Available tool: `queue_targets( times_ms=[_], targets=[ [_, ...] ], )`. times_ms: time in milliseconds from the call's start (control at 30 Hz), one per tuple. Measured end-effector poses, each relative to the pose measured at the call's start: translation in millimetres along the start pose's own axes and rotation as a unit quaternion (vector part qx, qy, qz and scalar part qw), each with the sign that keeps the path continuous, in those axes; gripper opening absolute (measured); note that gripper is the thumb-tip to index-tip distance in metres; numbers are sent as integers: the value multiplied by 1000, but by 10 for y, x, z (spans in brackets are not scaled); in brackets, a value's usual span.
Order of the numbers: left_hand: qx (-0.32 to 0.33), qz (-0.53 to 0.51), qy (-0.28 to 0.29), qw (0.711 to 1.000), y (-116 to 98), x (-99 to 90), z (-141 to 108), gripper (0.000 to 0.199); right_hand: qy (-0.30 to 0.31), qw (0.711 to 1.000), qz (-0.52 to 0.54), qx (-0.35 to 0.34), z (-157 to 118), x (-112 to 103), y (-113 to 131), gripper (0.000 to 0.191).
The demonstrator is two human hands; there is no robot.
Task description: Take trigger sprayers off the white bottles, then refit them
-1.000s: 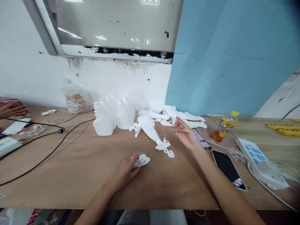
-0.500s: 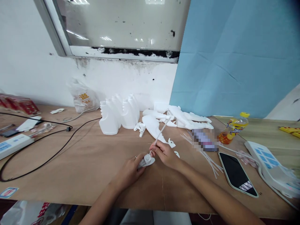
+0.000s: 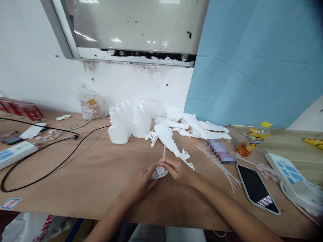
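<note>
My left hand [image 3: 142, 178] is closed round a white trigger spray head [image 3: 159, 170], whose round collar faces up. Between the thumb and fingers of my right hand [image 3: 176, 168] is a thin white dip tube [image 3: 164, 153], standing nearly upright with its lower end at the collar. Whether the tube is seated inside cannot be made out. Just beyond lie a loose white bottle [image 3: 165, 136] on its side and a white trigger part [image 3: 152, 137]. More dip tubes [image 3: 229, 177] lie loose to the right of my right hand.
Several white bottles [image 3: 118, 129] stand upright near the wall, with others [image 3: 199, 126] lying in a heap. To the right are a phone [image 3: 257, 188], a drink bottle [image 3: 253, 139] and a power strip [image 3: 290, 178]. A black cable [image 3: 65, 164] loops across the left side.
The dip tube has swung from a rightward slant to nearly upright, and its lower end has come to the spray head's collar. My right hand has moved slightly closer to my left.
</note>
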State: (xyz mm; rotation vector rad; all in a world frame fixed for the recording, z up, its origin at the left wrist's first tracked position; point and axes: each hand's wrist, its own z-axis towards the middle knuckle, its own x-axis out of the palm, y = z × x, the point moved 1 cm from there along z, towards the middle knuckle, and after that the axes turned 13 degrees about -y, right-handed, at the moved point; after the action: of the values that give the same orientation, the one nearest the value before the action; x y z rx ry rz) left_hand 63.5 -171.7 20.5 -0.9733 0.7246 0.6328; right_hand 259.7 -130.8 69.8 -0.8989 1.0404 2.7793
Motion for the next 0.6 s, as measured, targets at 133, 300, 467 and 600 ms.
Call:
queue_targets(
  times_ms=[133, 300, 467, 600],
  targets=[
    [0, -9, 1, 1000, 9, 9, -2, 40, -21, 1000, -14, 3, -6, 57, -67, 13],
    [6, -29, 8, 1000, 36, 35, -8, 42, -13, 1000, -22, 12, -24, 128, -130, 15],
    [4, -4, 10, 1000, 58, 63, -9, 38, -10, 999, -38, 13, 17, 220, -98, 21],
    [13, -12, 6, 1000, 34, 23, 1, 42, -57, 997, -37, 44, -53, 205, -105, 18]
  ],
)
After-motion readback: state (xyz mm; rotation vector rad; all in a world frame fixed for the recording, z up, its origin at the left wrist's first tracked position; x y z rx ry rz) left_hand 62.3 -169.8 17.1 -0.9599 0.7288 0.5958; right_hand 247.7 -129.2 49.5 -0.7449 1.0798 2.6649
